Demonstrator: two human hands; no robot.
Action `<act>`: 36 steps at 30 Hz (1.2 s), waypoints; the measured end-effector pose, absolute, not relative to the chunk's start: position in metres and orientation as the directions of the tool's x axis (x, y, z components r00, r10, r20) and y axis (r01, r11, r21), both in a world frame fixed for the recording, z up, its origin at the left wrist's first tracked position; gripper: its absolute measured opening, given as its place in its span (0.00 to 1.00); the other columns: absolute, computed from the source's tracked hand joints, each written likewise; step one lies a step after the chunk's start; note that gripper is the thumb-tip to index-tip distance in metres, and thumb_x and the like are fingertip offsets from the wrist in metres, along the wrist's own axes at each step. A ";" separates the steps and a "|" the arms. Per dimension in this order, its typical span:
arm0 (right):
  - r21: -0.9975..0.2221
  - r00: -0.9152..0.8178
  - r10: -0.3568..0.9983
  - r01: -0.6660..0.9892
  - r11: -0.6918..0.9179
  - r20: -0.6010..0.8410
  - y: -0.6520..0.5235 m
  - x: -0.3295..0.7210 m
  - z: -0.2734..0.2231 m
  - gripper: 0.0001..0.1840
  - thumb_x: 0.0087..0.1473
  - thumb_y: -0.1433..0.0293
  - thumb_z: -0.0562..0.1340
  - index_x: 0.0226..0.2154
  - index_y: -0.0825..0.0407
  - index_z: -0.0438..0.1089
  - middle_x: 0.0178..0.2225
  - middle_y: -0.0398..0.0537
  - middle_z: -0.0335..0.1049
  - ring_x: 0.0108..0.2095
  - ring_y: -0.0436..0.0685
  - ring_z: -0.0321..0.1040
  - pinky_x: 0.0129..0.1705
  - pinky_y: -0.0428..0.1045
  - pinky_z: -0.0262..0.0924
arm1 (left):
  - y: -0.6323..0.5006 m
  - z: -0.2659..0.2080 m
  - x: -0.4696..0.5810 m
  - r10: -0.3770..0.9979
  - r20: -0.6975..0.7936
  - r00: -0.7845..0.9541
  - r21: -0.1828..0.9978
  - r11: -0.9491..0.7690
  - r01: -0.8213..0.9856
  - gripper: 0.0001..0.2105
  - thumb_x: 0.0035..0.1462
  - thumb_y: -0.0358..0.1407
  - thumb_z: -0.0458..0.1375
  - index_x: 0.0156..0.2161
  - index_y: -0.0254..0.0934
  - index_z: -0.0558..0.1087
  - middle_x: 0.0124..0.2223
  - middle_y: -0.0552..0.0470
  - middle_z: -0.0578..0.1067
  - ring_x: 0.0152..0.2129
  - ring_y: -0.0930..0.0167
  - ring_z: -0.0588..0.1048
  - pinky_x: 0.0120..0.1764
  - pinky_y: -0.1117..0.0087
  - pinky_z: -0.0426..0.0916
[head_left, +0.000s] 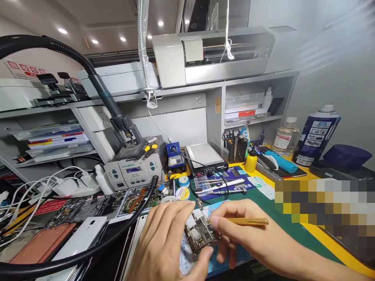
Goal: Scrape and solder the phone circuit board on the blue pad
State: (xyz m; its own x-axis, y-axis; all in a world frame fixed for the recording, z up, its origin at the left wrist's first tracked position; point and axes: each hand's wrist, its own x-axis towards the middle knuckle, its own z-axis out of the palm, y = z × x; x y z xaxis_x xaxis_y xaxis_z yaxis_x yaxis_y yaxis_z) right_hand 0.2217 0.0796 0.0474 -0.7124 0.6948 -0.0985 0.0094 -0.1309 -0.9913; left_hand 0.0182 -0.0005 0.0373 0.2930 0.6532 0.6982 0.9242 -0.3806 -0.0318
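A small phone circuit board (pixel 202 230), packed with chips and metal shields, is in front of me at the bottom middle. My left hand (pixel 166 242) is closed round its left side, fingers along the far edge and thumb at the near edge. My right hand (pixel 243 230) pinches slim gold-coloured tweezers (pixel 249 221) over the board's right side. Their tips are hidden by my fingers, so I cannot tell whether they touch the board. Under the board lies a light-blue printed cloth or sheet (pixel 186 253).
A green mat (pixel 263 207) covers the bench. To the left are a black hose (pixel 123 230), phones and boards; behind stand a grey rework station (pixel 134 168) and a flat heating plate (pixel 205 156). Bottles and a spray can (pixel 318 134) line the right.
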 end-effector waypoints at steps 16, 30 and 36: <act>-0.981 -0.656 0.755 -0.146 -0.127 0.000 0.083 0.224 0.052 0.18 0.52 0.56 0.71 0.29 0.53 0.71 0.24 0.42 0.74 0.23 0.53 0.74 0.24 0.45 0.66 | 0.001 0.040 0.016 0.833 0.549 -0.072 0.639 -0.363 0.678 0.33 0.51 0.36 0.68 0.62 0.52 0.65 0.57 0.50 0.73 0.56 0.58 0.71 0.62 0.51 0.61; -0.932 -0.522 0.847 -0.348 -0.099 0.105 0.082 0.237 0.069 0.22 0.57 0.54 0.68 0.43 0.57 0.77 0.33 0.53 0.80 0.26 0.56 0.77 0.27 0.49 0.71 | 0.000 0.041 0.017 0.980 0.134 0.148 0.753 -0.004 -0.658 0.25 0.59 0.52 0.58 0.54 0.38 0.77 0.52 0.45 0.79 0.41 0.62 0.80 0.54 0.54 0.71; -0.896 -0.648 0.758 -0.374 -0.239 0.068 0.084 0.233 0.063 0.16 0.59 0.58 0.68 0.37 0.56 0.75 0.31 0.47 0.76 0.25 0.51 0.75 0.25 0.45 0.70 | -0.003 0.044 0.024 0.981 0.091 0.169 0.706 0.056 -0.706 0.28 0.56 0.51 0.61 0.54 0.32 0.76 0.50 0.43 0.80 0.41 0.60 0.79 0.51 0.57 0.71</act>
State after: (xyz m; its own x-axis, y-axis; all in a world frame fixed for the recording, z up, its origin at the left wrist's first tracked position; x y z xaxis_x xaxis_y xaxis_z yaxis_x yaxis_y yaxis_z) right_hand 0.2328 0.0842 0.0627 -0.6484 0.7582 0.0684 -0.3738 -0.2389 -0.8962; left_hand 0.0243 -0.0032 0.0438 0.1685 0.9815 0.0912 -0.7056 0.0555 0.7065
